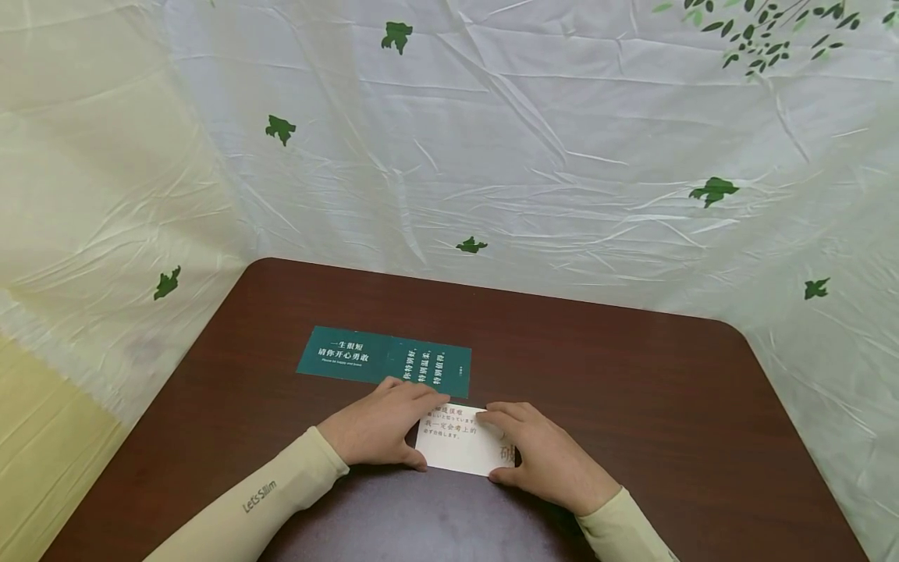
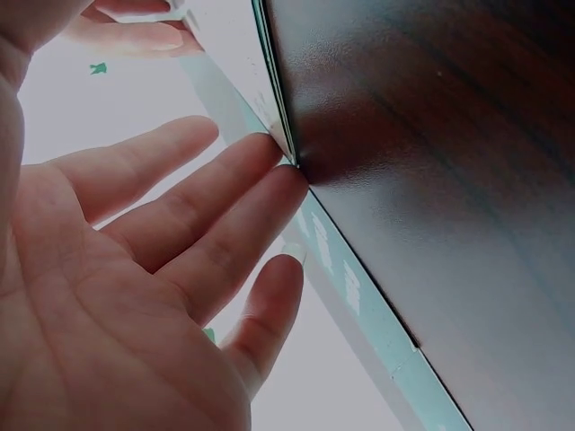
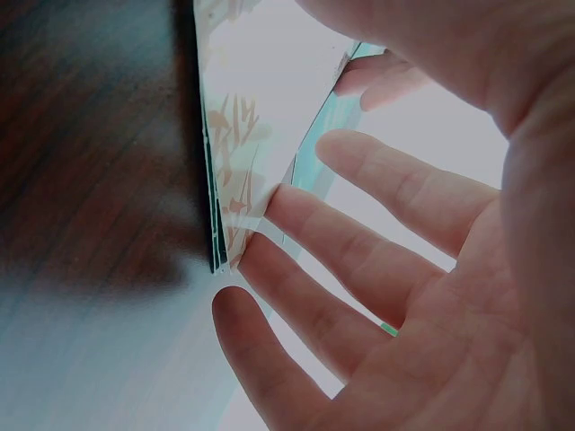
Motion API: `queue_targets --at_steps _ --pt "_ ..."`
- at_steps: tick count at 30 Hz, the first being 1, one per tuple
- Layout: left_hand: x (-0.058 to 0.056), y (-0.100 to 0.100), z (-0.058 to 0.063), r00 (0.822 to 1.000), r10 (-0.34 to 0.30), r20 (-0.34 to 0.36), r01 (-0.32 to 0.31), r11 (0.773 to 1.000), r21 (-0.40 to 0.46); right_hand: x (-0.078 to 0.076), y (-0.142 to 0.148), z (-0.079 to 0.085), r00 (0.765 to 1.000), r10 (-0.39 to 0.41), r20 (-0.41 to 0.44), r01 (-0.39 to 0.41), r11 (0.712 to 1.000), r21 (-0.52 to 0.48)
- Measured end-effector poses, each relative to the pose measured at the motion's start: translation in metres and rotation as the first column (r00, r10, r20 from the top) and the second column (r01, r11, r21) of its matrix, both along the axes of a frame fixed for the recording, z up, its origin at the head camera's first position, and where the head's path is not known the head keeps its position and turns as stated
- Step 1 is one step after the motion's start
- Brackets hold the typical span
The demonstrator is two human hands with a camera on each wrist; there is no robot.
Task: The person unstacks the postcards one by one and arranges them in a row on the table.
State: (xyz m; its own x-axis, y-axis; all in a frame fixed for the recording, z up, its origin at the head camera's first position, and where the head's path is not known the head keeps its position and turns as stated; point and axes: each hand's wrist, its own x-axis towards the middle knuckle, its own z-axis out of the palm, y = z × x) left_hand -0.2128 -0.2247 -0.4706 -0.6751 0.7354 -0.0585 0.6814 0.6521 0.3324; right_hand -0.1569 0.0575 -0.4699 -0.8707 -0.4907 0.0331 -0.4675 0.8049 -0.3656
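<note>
A small stack of cards lies near the table's front edge, its white top card printed with brown characters. My left hand holds the left end, thumb at the near corner and fingers along the far side. At the right end, my right hand grips it likewise, index finger over the top face. Layered edges of the stack show beside the fingertips in the left wrist view and the right wrist view. Beyond the hands lie two teal cards with white characters, a left one and a right one, side by side.
The dark brown wooden table has rounded far corners. White cloth with green leaf prints hangs behind and around it. A greyish-purple surface lies in front of the stack, between the forearms.
</note>
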Motion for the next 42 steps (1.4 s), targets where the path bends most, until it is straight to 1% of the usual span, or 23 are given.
queue_targets --at_steps 11,15,18,21,24,29,33,36,38,42 --pt "0.001 0.001 -0.002 1.000 -0.011 -0.026 0.011 1.000 -0.017 0.001 -0.001 -0.003 1.000 -0.004 -0.007 0.004 1.000 0.009" --pt "0.001 0.002 -0.001 1.000 -0.010 -0.015 0.010 1.000 -0.010 0.001 0.002 -0.002 1.000 0.004 -0.014 -0.004 1.000 0.003" --pt "0.002 0.004 0.000 1.000 -0.001 0.006 0.001 1.000 0.012 0.001 0.006 0.001 1.000 0.003 -0.013 -0.003 1.000 -0.005" --pt "-0.001 0.007 0.002 0.999 0.016 0.027 -0.017 0.999 0.030 -0.003 0.011 0.004 1.000 -0.013 0.007 0.013 1.000 -0.013" --pt "-0.009 0.016 0.005 0.998 0.037 0.048 -0.039 0.999 0.034 -0.010 0.017 0.007 0.999 -0.039 0.031 0.039 0.999 -0.016" --pt "-0.031 0.038 0.010 0.997 0.050 0.053 -0.051 0.998 0.032 -0.028 0.036 0.006 0.997 -0.062 0.036 0.065 0.995 -0.072" --pt "-0.050 0.058 0.009 0.996 0.070 0.051 -0.071 0.997 0.024 -0.045 0.054 0.004 0.995 -0.076 0.062 0.082 0.990 -0.113" --pt "-0.062 0.072 0.006 0.995 0.079 0.062 -0.082 0.996 0.043 -0.055 0.066 0.002 0.992 -0.100 0.082 0.110 0.985 -0.131" --pt "-0.068 0.079 0.005 0.993 0.087 0.079 -0.092 0.994 0.062 -0.061 0.074 0.001 0.990 -0.111 0.091 0.123 0.983 -0.139" --pt "-0.074 0.089 0.003 0.986 0.116 0.120 -0.125 0.989 0.074 -0.068 0.084 -0.001 0.987 -0.120 0.107 0.135 0.979 -0.150"
